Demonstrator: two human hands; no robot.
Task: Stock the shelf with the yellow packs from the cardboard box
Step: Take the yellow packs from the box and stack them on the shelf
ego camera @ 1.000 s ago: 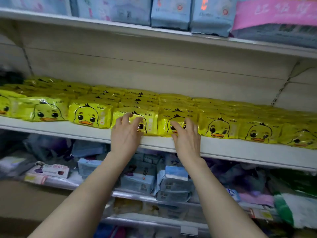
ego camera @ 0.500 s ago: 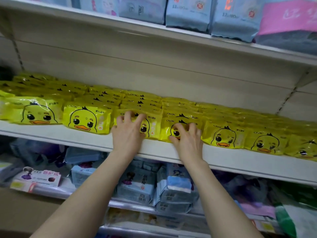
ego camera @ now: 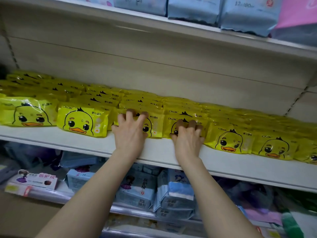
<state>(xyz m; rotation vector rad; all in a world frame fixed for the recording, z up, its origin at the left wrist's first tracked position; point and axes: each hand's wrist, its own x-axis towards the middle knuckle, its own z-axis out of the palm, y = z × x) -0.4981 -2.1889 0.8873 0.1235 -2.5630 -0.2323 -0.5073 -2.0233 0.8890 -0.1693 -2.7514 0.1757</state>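
Under left hand (ego camera: 129,134) and right hand (ego camera: 187,142), yellow packs (ego camera: 155,125) seem pressed

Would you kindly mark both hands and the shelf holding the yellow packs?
left hand (ego camera: 130,134): head view, back of hand.
right hand (ego camera: 187,143): head view, back of hand.
shelf (ego camera: 51,140): head view, bare front ledge.

One wide-angle head-worn view, close up, straight toward the middle shelf (ego camera: 51,136), slightly downward.
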